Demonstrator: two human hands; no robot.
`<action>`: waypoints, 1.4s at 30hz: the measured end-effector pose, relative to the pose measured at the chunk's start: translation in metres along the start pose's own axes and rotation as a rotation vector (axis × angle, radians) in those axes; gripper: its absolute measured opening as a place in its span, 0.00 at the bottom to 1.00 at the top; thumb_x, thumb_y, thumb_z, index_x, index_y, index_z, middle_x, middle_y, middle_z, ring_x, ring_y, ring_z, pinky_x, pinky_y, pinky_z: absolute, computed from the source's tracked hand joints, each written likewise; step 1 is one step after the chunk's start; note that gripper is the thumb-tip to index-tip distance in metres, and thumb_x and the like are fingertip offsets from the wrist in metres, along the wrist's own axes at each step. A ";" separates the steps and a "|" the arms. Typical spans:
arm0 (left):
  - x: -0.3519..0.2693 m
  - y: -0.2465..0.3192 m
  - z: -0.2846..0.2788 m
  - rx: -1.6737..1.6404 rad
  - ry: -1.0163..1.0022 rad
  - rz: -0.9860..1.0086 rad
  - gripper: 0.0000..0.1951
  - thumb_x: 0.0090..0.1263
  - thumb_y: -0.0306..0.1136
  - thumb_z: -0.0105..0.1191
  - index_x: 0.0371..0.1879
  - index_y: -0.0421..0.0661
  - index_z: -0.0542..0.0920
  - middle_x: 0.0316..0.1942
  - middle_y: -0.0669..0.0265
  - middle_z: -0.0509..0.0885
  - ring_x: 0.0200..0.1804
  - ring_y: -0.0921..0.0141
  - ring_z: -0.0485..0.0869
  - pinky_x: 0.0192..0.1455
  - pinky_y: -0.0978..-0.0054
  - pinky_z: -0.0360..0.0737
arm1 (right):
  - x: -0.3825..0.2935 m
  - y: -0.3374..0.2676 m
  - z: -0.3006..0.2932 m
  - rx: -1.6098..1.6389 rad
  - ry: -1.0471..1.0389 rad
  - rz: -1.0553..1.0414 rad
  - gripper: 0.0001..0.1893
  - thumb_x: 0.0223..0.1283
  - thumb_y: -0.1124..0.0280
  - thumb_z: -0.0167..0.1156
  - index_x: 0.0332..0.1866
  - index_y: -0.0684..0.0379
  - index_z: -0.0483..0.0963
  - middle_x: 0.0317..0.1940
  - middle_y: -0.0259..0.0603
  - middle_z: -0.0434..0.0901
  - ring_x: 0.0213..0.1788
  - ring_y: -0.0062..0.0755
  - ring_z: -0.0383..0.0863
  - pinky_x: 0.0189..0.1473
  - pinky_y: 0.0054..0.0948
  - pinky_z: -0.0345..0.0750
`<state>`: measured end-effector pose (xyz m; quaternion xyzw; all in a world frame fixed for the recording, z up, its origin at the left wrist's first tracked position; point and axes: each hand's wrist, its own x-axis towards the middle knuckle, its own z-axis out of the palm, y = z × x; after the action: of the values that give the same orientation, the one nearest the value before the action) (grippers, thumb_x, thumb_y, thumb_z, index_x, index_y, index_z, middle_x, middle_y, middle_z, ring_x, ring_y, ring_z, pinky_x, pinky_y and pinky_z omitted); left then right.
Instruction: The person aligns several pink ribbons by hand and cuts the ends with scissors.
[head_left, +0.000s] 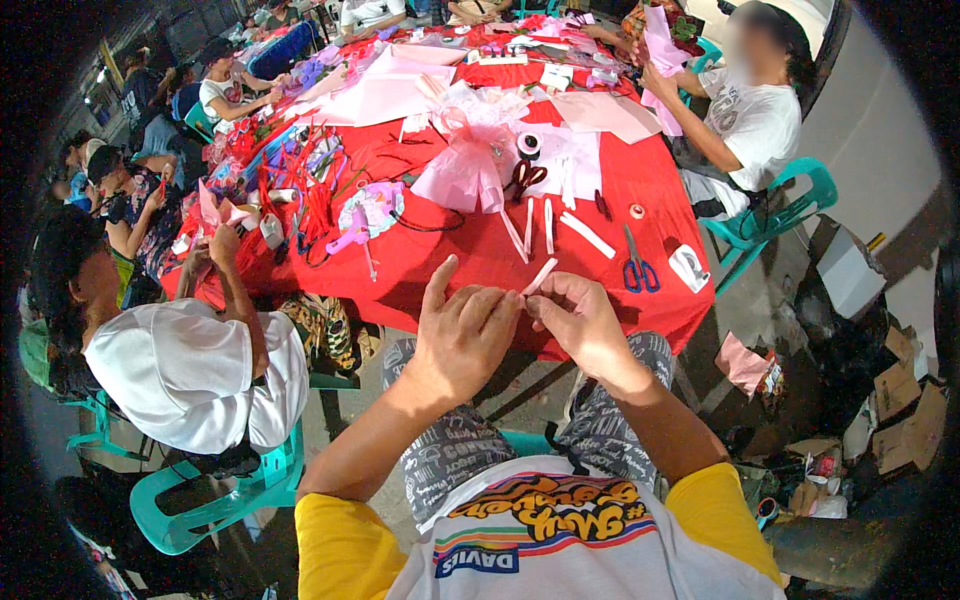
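Observation:
Just off the table's near edge, my right hand (585, 321) pinches a narrow, folded pale pink strip (541, 274), perhaps paper or ribbon. My left hand (466, 334) meets it at the strip's lower end, fingertips together there and one outer finger raised. Part of the strip is hidden behind my fingers. Beyond, on the red tablecloth (480, 259), lie more pale folded strips (587, 234). Scissors with blue handles (640, 274) rest to the right. A pink wrapped bouquet (472, 169) lies farther back, beside dark-handled scissors (527, 178) and a spool (529, 144).
A pink glue gun (352, 234) with a cord and red stems (319, 184) lie left. A white tape dispenser (688, 268) is near the right corner. People sit on both sides, one in white (195, 367) close left. Cardboard (907, 427) litters the floor right.

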<state>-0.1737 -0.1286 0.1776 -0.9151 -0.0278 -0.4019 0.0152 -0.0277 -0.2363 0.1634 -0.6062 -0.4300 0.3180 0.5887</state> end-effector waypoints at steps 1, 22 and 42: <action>0.001 0.001 -0.001 -0.009 0.012 -0.008 0.15 0.50 0.27 0.63 0.40 0.47 0.80 0.35 0.67 0.81 0.37 0.68 0.81 0.63 0.51 0.63 | -0.001 -0.003 0.001 -0.026 0.009 -0.030 0.05 0.62 0.78 0.53 0.39 0.66 0.75 0.31 0.32 0.78 0.32 0.15 0.74 0.34 0.16 0.72; 0.013 -0.005 -0.011 -1.508 -0.278 -0.839 0.08 0.66 0.31 0.57 0.31 0.38 0.81 0.24 0.65 0.82 0.23 0.79 0.76 0.25 0.83 0.69 | -0.005 -0.027 -0.005 0.055 -0.117 -0.408 0.02 0.58 0.81 0.58 0.33 0.65 0.72 0.28 0.37 0.74 0.33 0.23 0.76 0.36 0.23 0.74; 0.003 -0.004 0.011 -1.985 -0.384 -1.165 0.11 0.66 0.34 0.55 0.38 0.37 0.79 0.33 0.63 0.82 0.33 0.71 0.81 0.54 0.66 0.77 | -0.005 -0.013 -0.008 0.259 -0.141 -0.251 0.02 0.63 0.77 0.56 0.35 0.64 0.73 0.29 0.32 0.77 0.32 0.16 0.76 0.35 0.18 0.73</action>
<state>-0.1641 -0.1240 0.1728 -0.4197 -0.1188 -0.0482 -0.8986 -0.0240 -0.2449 0.1761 -0.4430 -0.4979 0.3364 0.6653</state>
